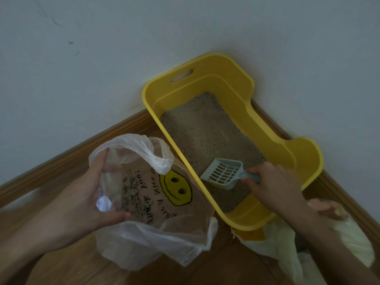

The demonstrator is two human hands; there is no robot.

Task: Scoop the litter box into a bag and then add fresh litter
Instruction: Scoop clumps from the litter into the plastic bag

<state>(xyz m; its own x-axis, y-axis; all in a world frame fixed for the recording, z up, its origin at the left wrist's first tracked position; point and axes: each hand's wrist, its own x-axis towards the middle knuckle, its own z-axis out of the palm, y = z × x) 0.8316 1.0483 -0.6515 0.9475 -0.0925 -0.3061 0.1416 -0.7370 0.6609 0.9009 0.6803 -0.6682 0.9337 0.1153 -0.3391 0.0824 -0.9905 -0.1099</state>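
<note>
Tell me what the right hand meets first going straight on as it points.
Probably the yellow litter box's long wall, right ahead of the scoop the right hand grips; the plastic bag lies beyond. Height is unclear, so it might clear the rim.

Scuffed pale wall [102,58] above a wooden skirting board [61,164] and a brown wooden floor [205,270]

The left grip [82,192] is a bare hand, and the left forearm [30,239] behind it is uncovered as far as the edge of view. The right grip [273,186] is likewise a bare hand, showing its back and knuckles, on a bare right forearm [339,249]. The skin looks smooth. The dim, soft light hides nails and finer marks.
</note>
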